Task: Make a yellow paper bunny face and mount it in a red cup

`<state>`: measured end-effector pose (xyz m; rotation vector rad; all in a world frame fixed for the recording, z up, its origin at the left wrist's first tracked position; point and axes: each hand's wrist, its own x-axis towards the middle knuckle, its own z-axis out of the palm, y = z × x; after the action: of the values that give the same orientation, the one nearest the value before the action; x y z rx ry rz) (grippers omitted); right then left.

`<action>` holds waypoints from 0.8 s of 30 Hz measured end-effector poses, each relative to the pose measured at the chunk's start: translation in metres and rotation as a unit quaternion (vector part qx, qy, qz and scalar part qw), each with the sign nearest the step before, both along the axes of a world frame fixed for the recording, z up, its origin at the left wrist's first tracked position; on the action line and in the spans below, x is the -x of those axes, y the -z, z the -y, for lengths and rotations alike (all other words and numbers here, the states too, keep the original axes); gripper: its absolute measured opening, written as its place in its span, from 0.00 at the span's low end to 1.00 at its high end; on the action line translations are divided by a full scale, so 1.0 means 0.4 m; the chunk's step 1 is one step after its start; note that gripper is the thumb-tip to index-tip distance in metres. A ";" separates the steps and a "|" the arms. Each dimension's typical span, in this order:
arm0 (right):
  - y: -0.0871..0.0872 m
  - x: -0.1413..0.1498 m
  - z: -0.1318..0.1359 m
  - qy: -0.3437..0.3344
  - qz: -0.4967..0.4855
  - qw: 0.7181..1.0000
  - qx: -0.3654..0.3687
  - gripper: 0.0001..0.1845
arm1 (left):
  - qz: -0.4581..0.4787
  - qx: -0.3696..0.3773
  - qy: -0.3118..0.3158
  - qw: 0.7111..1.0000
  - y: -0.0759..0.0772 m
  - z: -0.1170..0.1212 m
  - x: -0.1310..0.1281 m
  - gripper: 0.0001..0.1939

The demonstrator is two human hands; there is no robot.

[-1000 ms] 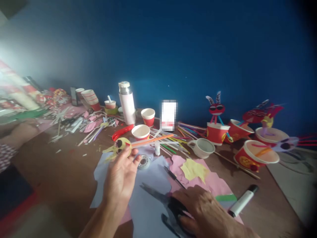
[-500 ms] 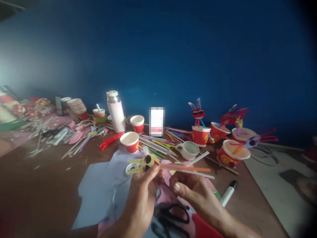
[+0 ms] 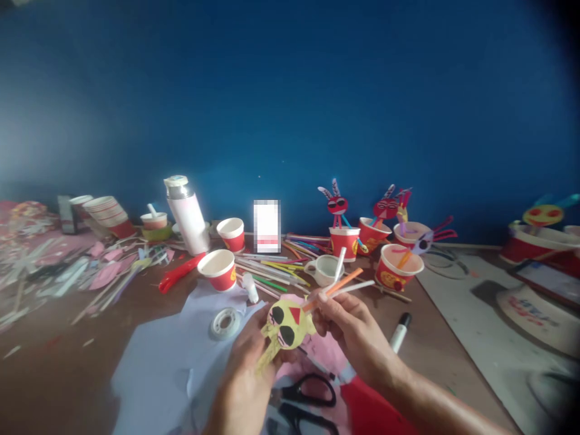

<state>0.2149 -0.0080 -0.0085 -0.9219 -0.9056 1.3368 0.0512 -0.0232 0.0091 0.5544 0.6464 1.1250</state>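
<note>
A yellow paper face cutout [image 3: 281, 320] with black eyes, a red triangular mouth and two ear-like strips is tilted between my hands. My left hand [image 3: 249, 368] is closed around its left and lower edge. My right hand [image 3: 348, 323] pinches the thin orange and white strips [image 3: 345, 281] where they meet the face's right end. Under my hands lie black-handled scissors [image 3: 312, 393], pink paper [image 3: 328, 347] and bluish-white paper [image 3: 154, 356]. A roll of tape [image 3: 225, 324] lies just left of the face, and a small white bottle [image 3: 250, 289] stands behind it.
Red paper cups [image 3: 217, 270] stand around, several at right holding paper figures [image 3: 338, 205]. A white thermos [image 3: 186, 217], a white mug [image 3: 326, 270] and coloured sticks [image 3: 276, 272] lie farther back. A marker [image 3: 400, 332] is right. Paper scraps [image 3: 104, 266] cover the left.
The face cutout has turned toward me and its ears now point down-left. My right hand has moved up onto the strips. The view has shifted right, showing more cups there.
</note>
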 end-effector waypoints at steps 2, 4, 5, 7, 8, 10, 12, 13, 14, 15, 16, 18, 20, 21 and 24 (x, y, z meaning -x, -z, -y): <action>-0.008 -0.012 -0.005 -0.018 0.035 0.999 0.003 0.19 | -0.023 0.002 0.016 1.000 -0.006 -0.013 0.023 0.18; -0.015 -0.018 -0.004 -0.041 0.056 0.998 0.008 0.20 | -0.076 0.000 0.031 0.997 -0.008 -0.027 0.038 0.17; -0.019 -0.018 -0.002 -0.054 0.060 0.997 0.012 0.20 | -0.101 0.002 0.054 0.993 -0.008 -0.031 0.043 0.16; -0.028 -0.015 0.004 -0.080 0.068 0.994 0.018 0.18 | -0.143 0.016 0.098 0.985 -0.005 -0.033 0.044 0.15; -0.034 -0.012 0.008 -0.092 0.078 0.992 0.019 0.19 | -0.160 0.023 0.117 0.980 -0.003 -0.031 0.041 0.15; -0.044 -0.006 0.013 -0.112 0.108 0.988 0.018 0.20 | -0.186 0.019 0.147 0.971 0.001 -0.025 0.034 0.15; -0.050 -0.001 0.014 -0.121 0.135 0.983 0.017 0.20 | -0.200 -0.002 0.172 0.965 0.002 -0.021 0.029 0.14; -0.050 0.001 0.014 -0.126 0.138 0.982 0.016 0.20 | -0.199 -0.012 0.180 0.963 0.002 -0.021 0.029 0.14; -0.049 0.003 0.012 -0.135 0.136 0.981 0.016 0.19 | -0.198 -0.018 0.179 0.964 0.000 -0.023 0.031 0.14; -0.046 0.004 0.011 -0.144 0.134 0.980 0.016 0.19 | -0.198 -0.018 0.167 0.966 -0.002 -0.027 0.034 0.14; -0.042 0.004 0.011 -0.163 0.138 0.977 0.014 0.18 | -0.202 -0.017 0.146 0.968 -0.006 -0.032 0.040 0.14; -0.030 0.002 0.016 -0.193 0.211 0.958 0.019 0.14 | -0.214 -0.018 0.080 0.973 -0.016 -0.045 0.056 0.13; -0.016 -0.004 0.031 -0.225 0.336 0.915 0.000 0.08 | -0.233 -0.028 0.001 0.972 -0.029 -0.060 0.078 0.12; -0.008 -0.009 0.041 -0.248 0.401 0.881 -0.050 0.05 | -0.243 -0.038 -0.036 0.969 -0.035 -0.067 0.089 0.11; 0.023 -0.026 0.070 -0.184 0.515 0.814 -0.197 0.13 | -0.277 -0.074 -0.114 0.951 -0.053 -0.088 0.118 0.11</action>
<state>0.2253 -0.0361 -0.0178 -1.1678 -2.2010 0.8067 0.0039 0.0121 0.0304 0.9593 1.1395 1.2460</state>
